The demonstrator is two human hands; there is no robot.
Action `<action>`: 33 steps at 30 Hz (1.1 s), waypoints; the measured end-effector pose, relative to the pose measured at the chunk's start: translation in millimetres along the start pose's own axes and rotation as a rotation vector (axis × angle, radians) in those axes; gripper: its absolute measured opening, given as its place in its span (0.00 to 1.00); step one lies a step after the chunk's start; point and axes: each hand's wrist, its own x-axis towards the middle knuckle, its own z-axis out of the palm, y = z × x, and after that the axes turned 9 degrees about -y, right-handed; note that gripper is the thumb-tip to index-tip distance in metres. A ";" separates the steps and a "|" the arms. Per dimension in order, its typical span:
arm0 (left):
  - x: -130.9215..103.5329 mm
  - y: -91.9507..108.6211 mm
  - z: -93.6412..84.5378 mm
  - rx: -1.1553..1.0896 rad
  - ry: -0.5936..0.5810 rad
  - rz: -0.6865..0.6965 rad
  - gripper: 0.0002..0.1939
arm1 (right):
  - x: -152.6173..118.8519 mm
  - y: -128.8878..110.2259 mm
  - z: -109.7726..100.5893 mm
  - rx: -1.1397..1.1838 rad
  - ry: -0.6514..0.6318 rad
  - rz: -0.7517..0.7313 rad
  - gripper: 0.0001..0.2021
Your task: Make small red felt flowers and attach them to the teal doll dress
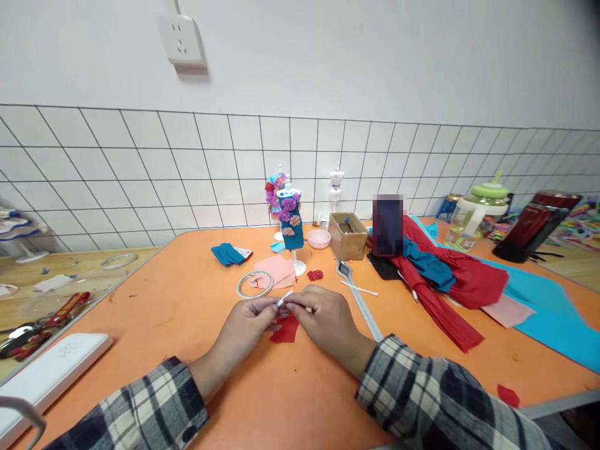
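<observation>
My left hand is closed in a pinch around a small white strip at the middle of the table. Close against it, my right hand also pinches, its fingertips meeting the strip. Under both hands lies a red piece of crepe paper or cloth, partly covered by the fingers. Just beyond are a roll of tape, a pink sheet and a small pile of red bits. A mini dress form in a blue dress with purple and peach flowers stands behind them.
A cardboard box, pink bowl and grey-handled tool lie beyond my right hand. Further right are a phone-like screen, red material, a clear bottle and a dark red flask. Blue material lies left.
</observation>
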 end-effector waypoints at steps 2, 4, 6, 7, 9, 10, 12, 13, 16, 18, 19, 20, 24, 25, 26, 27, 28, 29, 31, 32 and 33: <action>0.2 0.7 -0.2 -0.048 -0.009 -0.028 0.15 | 0.8 1.6 -1.4 -0.036 -0.015 0.006 0.11; 0.1 1.5 -0.5 -0.067 -0.013 -0.035 0.16 | 1.5 2.6 -2.8 -0.041 -0.013 0.003 0.12; -0.3 2.0 -0.9 -0.070 -0.023 -0.039 0.16 | 1.8 3.0 -4.0 -0.041 -0.006 -0.004 0.13; -0.5 2.2 -1.0 -0.068 -0.029 -0.044 0.17 | 1.8 3.0 -4.5 -0.041 -0.003 -0.008 0.12; -0.8 2.5 -0.9 -0.059 -0.031 -0.054 0.18 | 1.4 2.2 -5.3 -0.041 0.014 -0.017 0.12; -1.0 2.8 -0.8 -0.052 -0.028 -0.059 0.19 | 1.0 1.3 -5.7 -0.043 0.033 -0.015 0.12; -1.2 3.7 -0.4 -0.036 -0.015 -0.064 0.20 | -0.2 -0.9 -5.9 -0.050 0.076 -0.012 0.12; -1.5 4.3 -0.2 -0.026 -0.012 -0.066 0.19 | -0.9 -1.9 -5.6 -0.051 0.091 -0.018 0.12; -2.4 5.8 1.0 0.004 -0.014 -0.051 0.17 | -2.6 -3.5 -3.8 -0.062 0.093 -0.054 0.10; -3.2 6.1 2.3 0.022 -0.024 -0.035 0.16 | -3.1 -2.8 -2.5 -0.079 0.090 -0.067 0.09; -3.6 6.0 3.1 0.031 -0.034 -0.030 0.15 | -3.1 -2.2 -2.2 -0.088 0.091 -0.068 0.08; -4.0 5.8 3.9 0.041 -0.047 -0.027 0.15 | -3.0 -1.8 -2.2 -0.095 0.091 -0.071 0.08; -5.6 5.3 6.7 0.088 -0.089 -0.015 0.13 | -2.8 -3.0 -3.8 -0.134 0.063 -0.078 0.06; -6.1 5.4 7.3 0.100 -0.086 -0.012 0.12 | -2.8 -4.1 -4.0 -0.142 0.056 -0.068 0.06; -6.5 5.5 7.9 0.112 -0.079 -0.009 0.12 | -2.8 -5.2 -4.0 -0.141 0.047 -0.054 0.05; -6.9 5.6 8.6 0.124 -0.071 -0.008 0.12 | -2.5 -6.1 -3.7 -0.130 0.039 -0.036 0.04; -7.2 5.6 9.2 0.133 -0.064 -0.009 0.11 | -2.0 -6.7 -3.0 -0.107 0.031 -0.014 0.04; -7.3 5.3 9.6 0.141 -0.059 -0.012 0.11 | -1.3 -6.9 -2.1 -0.073 0.022 0.009 0.03; -6.9 4.3 10.1 0.144 -0.061 -0.019 0.11 | 1.1 -5.5 0.4 0.031 -0.001 0.064 0.03; -6.4 3.6 10.0 0.139 -0.068 -0.022 0.10 | 2.6 -4.2 1.7 0.098 -0.016 0.104 0.03; -5.9 2.9 9.7 0.132 -0.075 -0.024 0.10 | 4.1 -2.7 2.8 0.170 -0.030 0.152 0.02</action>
